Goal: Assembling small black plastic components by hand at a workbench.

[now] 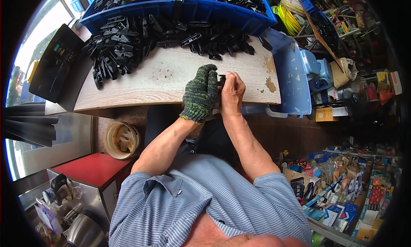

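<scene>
My left hand (199,93), in a dark green knitted glove, and my bare right hand (232,92) meet over the near edge of the pale wooden table (162,86). Between them is a small black plastic part (221,80), mostly hidden by the fingers. Both hands are closed around it, the right thumb and fingers pinching its right side. Beyond the hands, a heap of similar black plastic parts (124,41) spreads along the far side of the table.
Two blue bins (132,10) full of black parts stand behind the heap. A dark box (55,67) is at the table's left end, a light blue plastic tub (291,71) at its right. A round bucket (112,140) sits on the floor, left of my legs.
</scene>
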{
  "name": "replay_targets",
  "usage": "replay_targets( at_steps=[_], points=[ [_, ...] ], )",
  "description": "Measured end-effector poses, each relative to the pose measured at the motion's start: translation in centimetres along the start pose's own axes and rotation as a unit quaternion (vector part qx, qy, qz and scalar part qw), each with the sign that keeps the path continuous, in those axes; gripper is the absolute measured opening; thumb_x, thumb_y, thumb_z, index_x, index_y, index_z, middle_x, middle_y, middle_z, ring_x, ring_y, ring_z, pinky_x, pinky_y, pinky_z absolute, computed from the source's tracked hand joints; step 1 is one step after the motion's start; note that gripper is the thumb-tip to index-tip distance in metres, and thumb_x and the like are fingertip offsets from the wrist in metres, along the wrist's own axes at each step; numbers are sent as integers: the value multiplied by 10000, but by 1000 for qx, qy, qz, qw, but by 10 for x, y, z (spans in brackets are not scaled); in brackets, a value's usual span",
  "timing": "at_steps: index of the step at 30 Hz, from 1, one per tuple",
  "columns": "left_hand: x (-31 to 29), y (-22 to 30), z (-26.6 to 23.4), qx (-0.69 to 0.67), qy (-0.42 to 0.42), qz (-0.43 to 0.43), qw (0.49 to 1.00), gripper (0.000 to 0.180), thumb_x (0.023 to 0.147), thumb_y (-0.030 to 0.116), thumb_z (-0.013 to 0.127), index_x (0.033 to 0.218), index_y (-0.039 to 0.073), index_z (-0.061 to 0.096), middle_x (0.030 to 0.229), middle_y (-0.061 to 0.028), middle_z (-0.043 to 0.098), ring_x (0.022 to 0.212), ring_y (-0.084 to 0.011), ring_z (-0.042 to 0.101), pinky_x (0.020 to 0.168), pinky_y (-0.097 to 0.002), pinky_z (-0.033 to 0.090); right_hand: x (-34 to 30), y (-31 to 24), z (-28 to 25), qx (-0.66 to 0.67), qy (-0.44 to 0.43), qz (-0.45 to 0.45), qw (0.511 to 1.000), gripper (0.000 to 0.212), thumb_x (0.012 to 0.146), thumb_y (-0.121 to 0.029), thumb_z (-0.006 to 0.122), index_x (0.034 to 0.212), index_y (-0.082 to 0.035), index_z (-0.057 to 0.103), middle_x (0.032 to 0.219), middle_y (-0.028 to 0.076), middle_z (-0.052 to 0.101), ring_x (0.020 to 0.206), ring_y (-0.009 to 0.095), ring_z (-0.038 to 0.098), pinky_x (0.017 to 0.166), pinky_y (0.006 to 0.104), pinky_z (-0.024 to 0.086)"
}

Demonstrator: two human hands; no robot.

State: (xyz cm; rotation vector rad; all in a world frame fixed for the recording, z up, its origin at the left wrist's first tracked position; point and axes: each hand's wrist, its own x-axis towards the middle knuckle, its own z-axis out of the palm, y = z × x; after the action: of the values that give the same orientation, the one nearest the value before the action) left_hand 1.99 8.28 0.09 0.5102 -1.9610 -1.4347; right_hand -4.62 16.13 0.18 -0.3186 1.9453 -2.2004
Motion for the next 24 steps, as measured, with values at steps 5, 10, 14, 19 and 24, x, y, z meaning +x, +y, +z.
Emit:
replay_targets(
  at_steps=[5,10,14,19,24],
  points=[
    [-5,5,-2,18,4,-6,1000,213,1016,153,521,1196,70,597,936,-175,690,733,-332,688,653,-425,514,7,5,-2,-14,8,-32,999,334,984,-235,514,705,-52,502,645,-26,427,566,76,418,510,256,391],
    [-7,0,-10,5,25,11,1000,201,1016,144,523,1180,62,607,918,-177,687,717,-328,675,647,-414,509,-1,-11,2,75,25,64,995,329,985,-310,487,806,-42,555,704,11,497,575,136,584,511,271,535],
    [-2,0,-8,18,15,1,1000,209,1012,156,531,1181,61,610,897,-186,683,729,-336,666,655,-421,503,0,-7,2,41,-9,40,998,320,994,-275,478,784,-43,546,687,-1,473,565,117,530,509,266,494],
    [1,22,14,74,-49,-14,996,284,913,111,574,1168,-13,572,1230,-210,607,838,-362,654,660,-483,501,8,13,-15,27,-20,-64,997,312,998,-242,528,721,-128,442,722,-80,328,671,48,289,591,260,292],
    [-3,-7,24,152,-54,79,984,262,922,148,557,1141,4,577,1388,-200,503,821,-377,649,662,-462,518,5,6,-15,22,-16,-39,999,310,996,-196,532,707,-125,442,713,-83,345,658,41,306,583,254,303]
  ],
)
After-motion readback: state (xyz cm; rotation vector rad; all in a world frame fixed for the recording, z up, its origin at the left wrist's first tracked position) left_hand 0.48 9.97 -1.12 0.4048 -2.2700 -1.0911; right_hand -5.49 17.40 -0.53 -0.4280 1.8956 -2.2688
